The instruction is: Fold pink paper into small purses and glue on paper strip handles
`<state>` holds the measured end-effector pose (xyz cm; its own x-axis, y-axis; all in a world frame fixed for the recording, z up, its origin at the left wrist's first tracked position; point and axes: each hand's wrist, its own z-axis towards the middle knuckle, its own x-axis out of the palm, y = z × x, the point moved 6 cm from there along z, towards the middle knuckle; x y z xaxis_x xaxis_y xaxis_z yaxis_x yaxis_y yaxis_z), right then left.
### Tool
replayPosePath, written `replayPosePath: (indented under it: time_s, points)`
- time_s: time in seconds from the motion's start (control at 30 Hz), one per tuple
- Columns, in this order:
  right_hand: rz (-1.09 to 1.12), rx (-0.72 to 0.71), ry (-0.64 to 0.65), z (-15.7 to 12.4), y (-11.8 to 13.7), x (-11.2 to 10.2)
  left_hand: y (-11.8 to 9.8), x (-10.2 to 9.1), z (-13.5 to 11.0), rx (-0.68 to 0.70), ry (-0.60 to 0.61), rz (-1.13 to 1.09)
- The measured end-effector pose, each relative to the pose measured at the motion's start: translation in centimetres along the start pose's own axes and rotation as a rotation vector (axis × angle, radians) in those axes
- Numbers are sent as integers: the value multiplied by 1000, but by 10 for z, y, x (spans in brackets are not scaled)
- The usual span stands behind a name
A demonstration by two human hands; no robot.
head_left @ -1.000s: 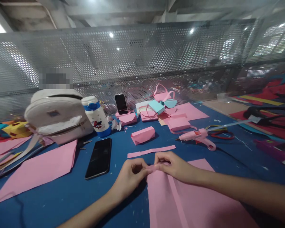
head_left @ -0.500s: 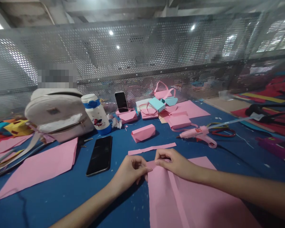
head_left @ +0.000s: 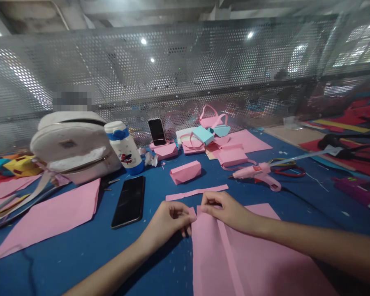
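Pinching with the left hand (head_left: 169, 220): fingers curled in tight; thumb and forefinger nipped on a small pink bit (head_left: 191, 213) right at the far left corner of the sheet
Right hand (head_left: 226, 210): closed up too; fingertips clamped on the far edge of the pink sheet (head_left: 234, 255), just beside the left hand's fingertips; the forearm lies over the sheet's right side
Pink sheet: flat on the blue table (head_left: 80, 255), straight in front of the person; its far edge sits up at the two hands and the rest runs back toward the camera under the right arm; a long crease runs down it from below the right hand
Gap: a thin dark sliver shows between the small pink bit and the sheet's corner; honestly can't tell if they're joined lower down
Pink strip (head_left: 197, 192): lying flat just beyond both hands; nobody's touching it
Black phone (head_left: 128, 201): face up, near the left hand on its left side; apart from it
Folded pink box (head_left: 185, 172): past the strip, further up the table
Glue gun (head_left: 259, 174): beyond the right hand and off to the right, well apart; scissors (head_left: 285, 168) just behind it
Back left: white bag (head_left: 70, 144) with a bottle (head_left: 125, 148) just beside it; a loose pink paper (head_left: 49, 216) flat in front of the bag
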<state>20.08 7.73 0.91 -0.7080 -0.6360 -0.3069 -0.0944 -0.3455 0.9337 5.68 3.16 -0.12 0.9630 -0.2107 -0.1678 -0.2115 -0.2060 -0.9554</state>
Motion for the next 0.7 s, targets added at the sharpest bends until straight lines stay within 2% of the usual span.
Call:
replayPosePath:
  time_s: [0.13,0.37,0.53,0.7]
  points:
    - [-32,-19,3,0,3,-3,1,0,1,-33,58,18]
    - [-52,60,24,1,-1,-7,3,-6,-2,-32,45,51]
    - [-13,69,22,2,-3,-9,2,-9,-3,-24,33,53]
    - [1,67,15,2,-4,-9,3,-9,-1,-44,69,52]
